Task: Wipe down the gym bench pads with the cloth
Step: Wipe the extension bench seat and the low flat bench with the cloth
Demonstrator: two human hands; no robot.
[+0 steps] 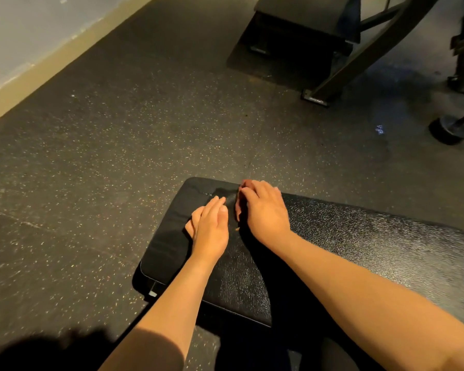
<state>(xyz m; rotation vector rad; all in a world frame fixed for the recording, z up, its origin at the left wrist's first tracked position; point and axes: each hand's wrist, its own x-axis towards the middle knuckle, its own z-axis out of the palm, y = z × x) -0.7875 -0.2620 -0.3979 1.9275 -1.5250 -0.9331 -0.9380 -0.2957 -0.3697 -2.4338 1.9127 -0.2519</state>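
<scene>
A long black gym bench pad (359, 250) with cracked, pebbled vinyl runs in from the right and stops in a rounded end. A black cloth (169, 236), smooth and faintly creased, lies flat over that end of the pad. It is so close in colour to the vinyl that its edge under the forearms is hard to make out.

The left hand (209, 228) rests released on the cloth, palm down, fingers straight and together, pointing toward the pad's far edge. The right hand (263, 210) sits just beside it, near the far edge of the pad. Its knuckles are raised and its fingers curled down, seemingly grasping a darker, bunched fold of the cloth. The fingertips are partly hidden and blurred. Both bare forearms cross the pad from its near side, and the right one casts a broad shadow on the vinyl.

The pad's corners are soft and rounded, and its near edge is straight. A dark rubber floor (118, 156) flecked with pale specks lies open to the left of the pad and beyond it. Farther left, a pale wall (24, 36) meets the floor along a tan skirting strip (51, 68). Beyond the pad stands a dark angled metal frame (373, 49) next to a black boxy block (292, 36). A round black disc on a bar (450, 129) rests on the floor at the far right, well apart from the pad.
</scene>
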